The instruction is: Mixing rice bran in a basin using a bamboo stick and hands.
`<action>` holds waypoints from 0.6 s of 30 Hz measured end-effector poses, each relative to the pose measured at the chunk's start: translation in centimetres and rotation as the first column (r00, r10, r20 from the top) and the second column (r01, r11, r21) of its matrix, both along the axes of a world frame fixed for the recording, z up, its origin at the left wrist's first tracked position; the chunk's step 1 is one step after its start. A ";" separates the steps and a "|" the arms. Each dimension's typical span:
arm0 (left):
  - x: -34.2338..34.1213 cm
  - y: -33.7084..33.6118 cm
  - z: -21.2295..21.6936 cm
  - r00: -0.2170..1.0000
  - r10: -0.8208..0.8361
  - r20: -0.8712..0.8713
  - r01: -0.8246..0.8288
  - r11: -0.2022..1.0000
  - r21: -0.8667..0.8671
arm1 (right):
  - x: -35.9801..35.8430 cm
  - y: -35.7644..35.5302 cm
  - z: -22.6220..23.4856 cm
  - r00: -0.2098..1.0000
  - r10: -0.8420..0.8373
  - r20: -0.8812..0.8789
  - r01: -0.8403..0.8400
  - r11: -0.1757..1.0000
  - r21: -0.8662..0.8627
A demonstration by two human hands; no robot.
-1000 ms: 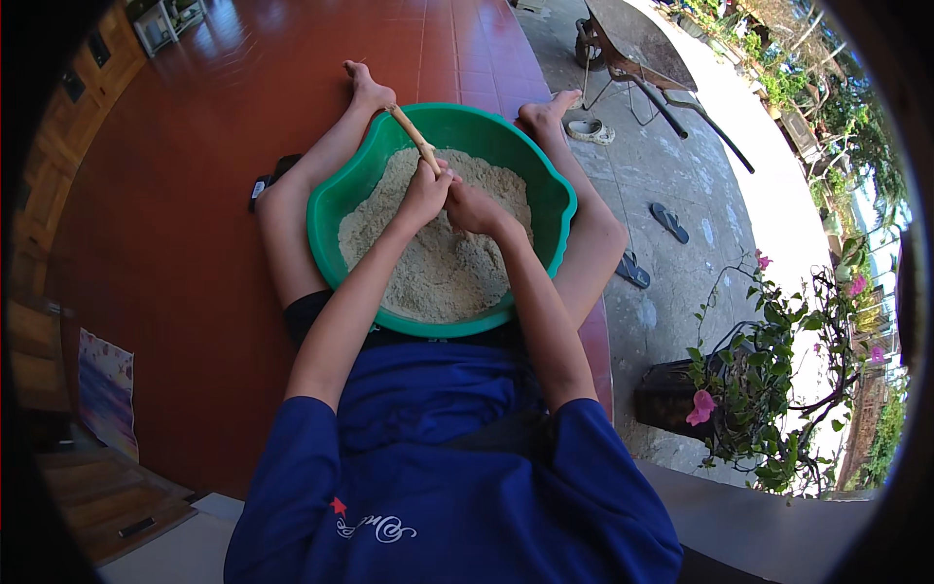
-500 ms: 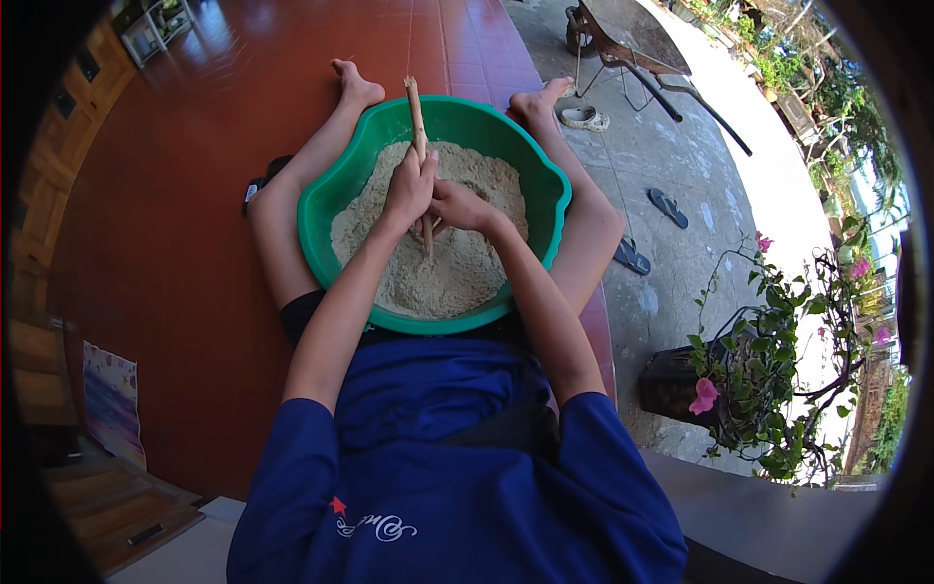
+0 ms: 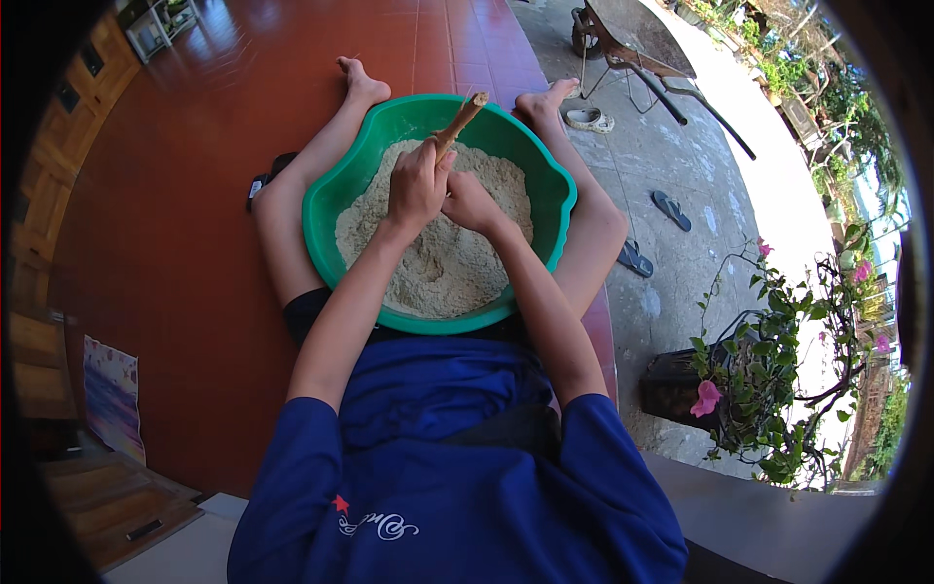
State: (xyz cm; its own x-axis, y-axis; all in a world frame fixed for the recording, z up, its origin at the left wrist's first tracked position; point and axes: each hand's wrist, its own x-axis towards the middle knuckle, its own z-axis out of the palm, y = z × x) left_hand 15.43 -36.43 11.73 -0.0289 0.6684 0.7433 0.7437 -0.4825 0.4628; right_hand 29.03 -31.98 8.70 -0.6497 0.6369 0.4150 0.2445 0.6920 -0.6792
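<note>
Between my outstretched legs sits a green basin (image 3: 561, 209) holding a pale, crumbly meal (image 3: 452, 282). A wooden stick (image 3: 461, 122) slants up toward the right above it, its cut top end showing. My left hand (image 3: 416, 185) is wrapped round the stick just below that end. Right beside it, my right hand (image 3: 469, 202) is closed lower down, around the part of the stick that the hands hide. The stick's lower end is out of sight behind my hands. A small hollow shows in the meal on the near side.
Grey concrete lies to the right of the tiled red floor (image 3: 165, 273), with a wheelbarrow (image 3: 642, 44), a pale clog (image 3: 590, 120) and dark flip-flops (image 3: 670, 209). A potted plant with pink flowers (image 3: 707, 397) stands near right. Wooden cabinets (image 3: 53, 195) line the left.
The stick has tipped from nearly upright to a slant, its top swinging right and toward me. Its lower end no longer shows in the meal. Both hands have shifted slightly right.
</note>
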 end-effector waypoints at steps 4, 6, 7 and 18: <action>-0.4 0.0 -0.1 1.000 -0.009 -0.017 0.010 0.997 0.079 | -0.4 -0.4 0.6 1.000 -0.011 0.011 0.011 1.000 -0.002; -0.5 -0.1 0.0 0.999 -0.035 -0.020 0.037 0.994 0.102 | -0.4 -0.6 0.9 1.000 -0.006 0.028 0.006 1.000 0.002; -0.6 -0.1 0.0 0.998 -0.062 -0.024 0.064 0.990 0.128 | -0.3 -0.7 0.9 1.000 -0.006 0.028 0.006 1.000 0.002; -0.2 -0.4 1.1 0.998 0.004 -0.066 0.004 0.992 0.128 | -0.2 -0.8 0.9 0.975 -0.221 0.023 0.211 0.952 0.222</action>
State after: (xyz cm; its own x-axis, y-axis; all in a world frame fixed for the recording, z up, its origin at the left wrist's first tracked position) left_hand 15.27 -36.84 12.78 0.0230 0.5672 0.8232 0.7704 -0.5348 0.3470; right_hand 28.84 -32.82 9.57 -0.5287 0.6623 0.5308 0.4324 0.7483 -0.5031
